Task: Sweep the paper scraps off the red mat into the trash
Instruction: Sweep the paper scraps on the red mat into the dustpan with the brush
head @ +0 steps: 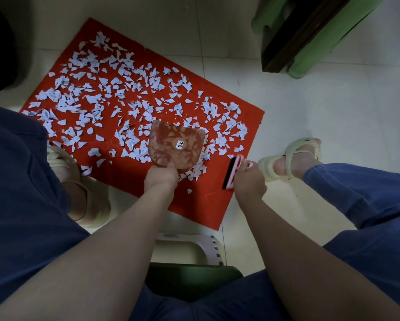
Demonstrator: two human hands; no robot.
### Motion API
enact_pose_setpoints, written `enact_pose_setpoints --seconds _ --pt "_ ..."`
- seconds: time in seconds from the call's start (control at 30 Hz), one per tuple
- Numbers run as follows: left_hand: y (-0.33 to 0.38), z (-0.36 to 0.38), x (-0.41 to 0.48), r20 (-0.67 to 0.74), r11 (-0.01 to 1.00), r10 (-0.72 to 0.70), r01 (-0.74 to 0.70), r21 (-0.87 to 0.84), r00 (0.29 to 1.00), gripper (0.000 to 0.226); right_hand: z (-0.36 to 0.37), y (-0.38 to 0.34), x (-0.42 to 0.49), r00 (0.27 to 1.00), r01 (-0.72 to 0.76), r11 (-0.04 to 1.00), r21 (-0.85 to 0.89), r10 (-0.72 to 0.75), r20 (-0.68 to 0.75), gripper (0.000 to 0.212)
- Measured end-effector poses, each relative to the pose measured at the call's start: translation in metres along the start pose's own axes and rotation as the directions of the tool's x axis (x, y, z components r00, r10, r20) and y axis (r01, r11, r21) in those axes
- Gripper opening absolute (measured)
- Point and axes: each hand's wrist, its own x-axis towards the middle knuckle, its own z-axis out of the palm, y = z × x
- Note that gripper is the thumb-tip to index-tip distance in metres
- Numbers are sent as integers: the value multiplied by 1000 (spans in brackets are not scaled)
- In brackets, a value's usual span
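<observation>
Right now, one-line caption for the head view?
Left hand holds dustpan over paper scraps on red mat; right hand grips pink brush.

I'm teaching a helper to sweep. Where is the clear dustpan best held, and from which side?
Grip the dustpan by its narrow rounded near end, as the left hand does, coming from the sitter's side. Its wide straight lip points away across the red mat into the paper scraps, so that edge should stay free.
</observation>
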Motion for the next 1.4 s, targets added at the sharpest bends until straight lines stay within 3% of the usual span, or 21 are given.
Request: enact_pose_setpoints --seconds 0.1,0.2,0.3,0.37,0.43,0.5,0.57,0.63,0.8,0.9,1.03,1.13,1.27,1.4 --pt "-1 0 -1 -2 999 13 -13 30 1000 41 5 3 -3 992 -7 999 32 3 126 45" --pt "-3 0 2 2 999 21 -21 41 1000 52 14 3 -10 979 108 993 37 -113 168 46" --pt "-3 0 4 -3 997 28 -28 70 1000 53 16 1 -15 947 294 956 -6 -290 136 39" --pt "-3 0 4 -13 996 35 -34 79 999 53 15 -1 -15 943 332 943 -13 -331 31 40" --pt "-3 1 4 -15 996 39 -37 86 999 54 12 -4 -11 951 297 955 4 -295 -97 49" --pt "-2 2 3 -13 995 41 -40 86 999 54 6 -4 -2 980 158 987 8 -156 -128 56" --pt "-1 3 1 -11 996 41 -40 80 999 55 1 1 9 998 -55 998 27 56 -42 54" --pt "-1 3 1 -8 995 56 -55 84 998 55 -2 6 15 989 -133 987 85 128 70 52" --pt "-3 4 3 -6 992 76 -75 106 997 57 11 6 6 957 270 962 37 -273 94 43" --pt "-2 5 2 -10 992 69 -68 103 998 58 17 4 3 910 413 910 -44 -411 45 43" --pt "0 5 1 -17 990 75 -72 118 997 55 11 1 6 948 299 954 -19 -299 -108 52" --pt "0 6 1 -18 990 82 -80 115 996 52 6 3 13 992 123 992 2 -123 -11 46" --pt "-2 7 4 -12 993 83 -82 90 996 49 10 4 9 971 214 975 59 -219 91 42" --pt "-3 8 5 -20 992 85 -83 91 996 48 9 -1 12 973 227 971 70 -223 -65 48"
